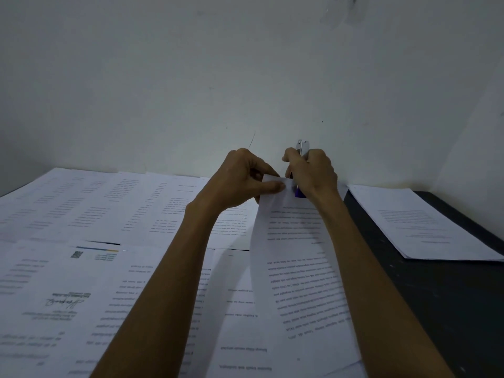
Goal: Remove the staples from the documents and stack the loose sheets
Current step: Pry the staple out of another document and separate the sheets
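Fingers [270,188] of the left hand [240,178] are pinching the top corner of the lifted document [297,268]; the right hand [313,173] is gripping a metal tool [302,146] there. Keeping the paper taut is likely sparing tears.

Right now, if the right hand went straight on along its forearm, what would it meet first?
Probably the white wall; nothing else shows in between. The right hand grips a metal tool whose tip sticks out ahead, so that tip would likely touch first. The gap is unclear.
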